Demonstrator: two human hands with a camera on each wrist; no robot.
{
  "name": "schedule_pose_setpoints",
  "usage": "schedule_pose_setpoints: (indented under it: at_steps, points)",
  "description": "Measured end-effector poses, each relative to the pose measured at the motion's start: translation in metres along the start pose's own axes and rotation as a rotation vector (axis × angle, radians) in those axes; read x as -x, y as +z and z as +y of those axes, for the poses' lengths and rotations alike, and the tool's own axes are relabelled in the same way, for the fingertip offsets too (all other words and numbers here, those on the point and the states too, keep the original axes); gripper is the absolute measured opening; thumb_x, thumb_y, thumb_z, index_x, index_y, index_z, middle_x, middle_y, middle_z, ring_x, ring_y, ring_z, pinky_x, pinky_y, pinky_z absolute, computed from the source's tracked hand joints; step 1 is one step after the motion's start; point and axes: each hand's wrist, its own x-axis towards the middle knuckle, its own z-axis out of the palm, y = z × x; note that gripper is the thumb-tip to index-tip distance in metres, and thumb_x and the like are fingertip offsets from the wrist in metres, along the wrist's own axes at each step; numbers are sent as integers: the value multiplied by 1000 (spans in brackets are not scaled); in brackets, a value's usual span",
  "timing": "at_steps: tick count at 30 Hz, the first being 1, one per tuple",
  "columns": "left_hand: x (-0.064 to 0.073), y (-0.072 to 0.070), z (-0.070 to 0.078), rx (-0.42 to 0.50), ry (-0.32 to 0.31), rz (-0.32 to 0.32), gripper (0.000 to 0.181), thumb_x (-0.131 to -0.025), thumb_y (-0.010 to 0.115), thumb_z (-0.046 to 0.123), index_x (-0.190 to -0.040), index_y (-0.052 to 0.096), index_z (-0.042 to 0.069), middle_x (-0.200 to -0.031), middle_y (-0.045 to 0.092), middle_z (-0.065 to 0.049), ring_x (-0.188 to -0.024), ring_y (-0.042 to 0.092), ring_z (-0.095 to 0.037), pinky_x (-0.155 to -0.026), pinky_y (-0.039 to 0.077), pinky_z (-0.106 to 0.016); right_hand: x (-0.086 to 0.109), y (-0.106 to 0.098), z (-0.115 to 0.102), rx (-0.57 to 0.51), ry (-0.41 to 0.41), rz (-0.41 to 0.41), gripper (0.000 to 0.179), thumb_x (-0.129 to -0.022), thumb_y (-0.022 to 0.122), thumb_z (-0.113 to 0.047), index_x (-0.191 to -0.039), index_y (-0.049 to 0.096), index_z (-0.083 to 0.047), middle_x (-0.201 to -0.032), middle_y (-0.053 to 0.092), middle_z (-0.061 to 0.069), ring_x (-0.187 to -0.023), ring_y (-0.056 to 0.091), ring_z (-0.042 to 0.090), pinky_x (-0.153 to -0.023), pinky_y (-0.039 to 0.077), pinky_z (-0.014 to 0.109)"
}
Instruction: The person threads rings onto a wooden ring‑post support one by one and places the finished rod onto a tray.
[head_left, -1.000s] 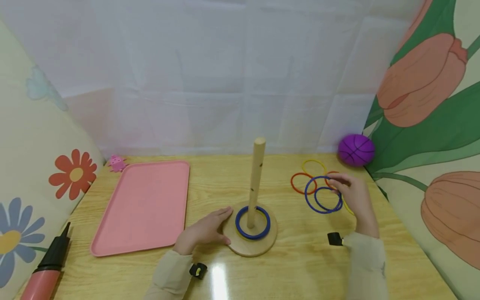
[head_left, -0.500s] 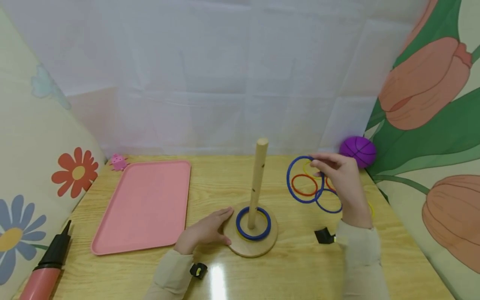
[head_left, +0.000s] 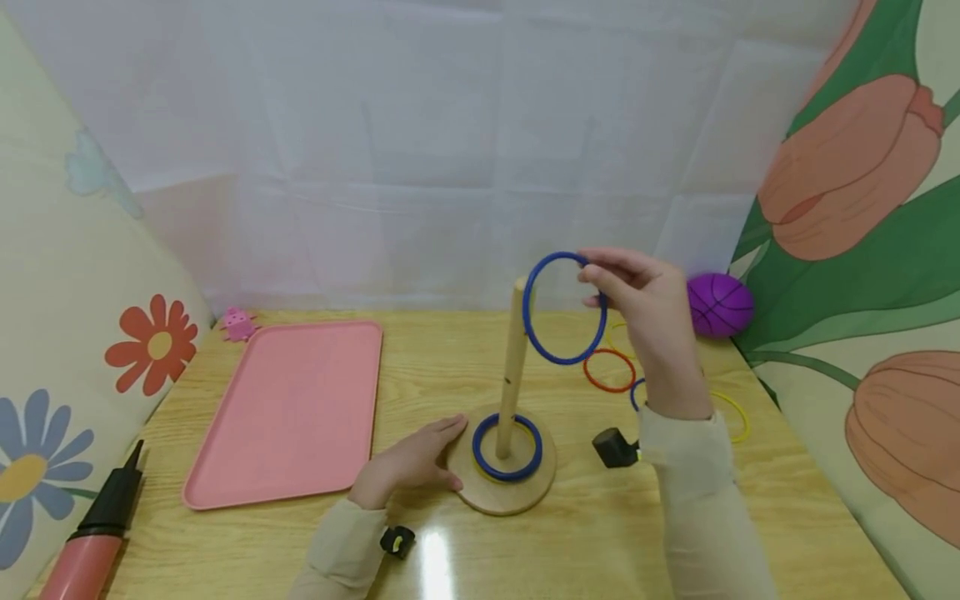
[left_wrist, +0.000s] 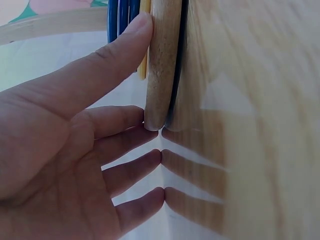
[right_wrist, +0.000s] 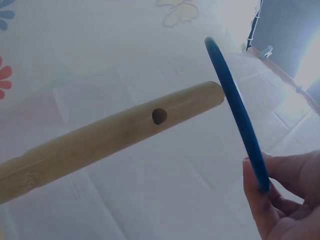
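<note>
In the head view my right hand [head_left: 648,317] pinches a blue ring [head_left: 564,362] between thumb and fingertips, holding it up on edge. The ring's left side overlaps the top of the wooden peg [head_left: 513,367]; the right wrist view shows the ring [right_wrist: 237,107] right at the peg's tip [right_wrist: 212,95], the peg outside it. My left hand [head_left: 408,463] rests at the left edge of the round wooden base [head_left: 501,502], fingers spread. The left wrist view has its thumb on top, fingertips at the rim and tabletop. Blue rings [head_left: 507,477] lie over a yellow one around the peg's foot.
Right of the peg lie a red ring [head_left: 611,390], yellow rings [head_left: 746,421] and a blue ring [head_left: 634,395], partly hidden by the right arm. A purple ball [head_left: 722,305] sits behind them. Left are a pink tray [head_left: 288,417], a small pink toy [head_left: 238,324] and a hand pump [head_left: 97,525].
My right hand has lifted the blue ring from above the loose rings, up and leftward to the peg's top. My left hand has stayed at the base.
</note>
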Motion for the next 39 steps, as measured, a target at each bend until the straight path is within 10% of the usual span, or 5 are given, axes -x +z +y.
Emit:
schedule_pose_setpoints:
  at_steps: [5, 13, 21, 39]
  points:
    - [0, 0, -1, 4, 3, 5, 92, -76, 81, 25, -147, 32, -7, -153, 32, -26, -141, 32, -45, -117, 29, -56, -5, 12, 6, 7, 30, -17, 20, -89, 66, -2, -92, 75, -19, -81, 73, -8, -77, 67, 6, -64, 60, 19]
    - [0, 1, -1, 5, 3, 2, 92, -76, 81, 24, -147, 32, -7, -153, 32, -26, -141, 32, -45, -118, 28, -55, -3, 20, 33, 70, 143, -48, 27, -90, 64, -2, -114, 65, 11, -86, 71, -9, -79, 66, 5, -66, 60, 19]
    - [0, 1, -2, 14, -5, 2, 91, -76, 81, 23, -147, 32, -7, -154, 32, -26, -141, 31, -45, -118, 28, -55, 11, 23, 73, 216, 264, -95, 28, -92, 63, -4, -118, 66, 6, -114, 66, 24, -81, 65, 0, -69, 60, 19]
    - [2, 0, 3, 14, -20, 12, 91, -75, 82, 22, -146, 33, -8, -153, 33, -26, -141, 32, -45, -118, 27, -55, 47, 28, 163, 470, 353, -290, 15, -87, 65, 4, -100, 69, 11, -92, 71, 25, -77, 70, 23, -63, 63, 33]
